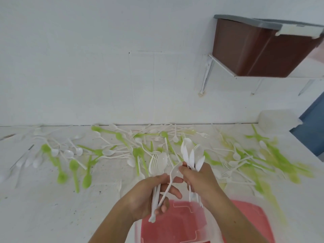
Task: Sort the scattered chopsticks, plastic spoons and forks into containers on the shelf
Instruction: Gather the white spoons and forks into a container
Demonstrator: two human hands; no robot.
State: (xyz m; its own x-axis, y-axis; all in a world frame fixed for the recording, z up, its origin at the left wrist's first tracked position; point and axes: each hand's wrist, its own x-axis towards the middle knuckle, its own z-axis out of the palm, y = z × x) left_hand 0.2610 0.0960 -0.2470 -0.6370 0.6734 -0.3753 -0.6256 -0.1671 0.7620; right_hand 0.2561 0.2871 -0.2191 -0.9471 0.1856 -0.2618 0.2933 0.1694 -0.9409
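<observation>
White worktop strewn with green and white spoons and forks. Bunch of white forks, perhaps a spoon among them, gripped in left hand; white spoons clutched in right hand. Brown container up on wall shelf, red-lidded box beneath hands.

Single head-worn view, wide-angle. Faces forward and down across the surface to the wall behind it. Near range: left hand and right hand sit low centre, close under the lens. Cutlery spans mid-frame. Shelf at upper right, partly cut off by the frame.
</observation>
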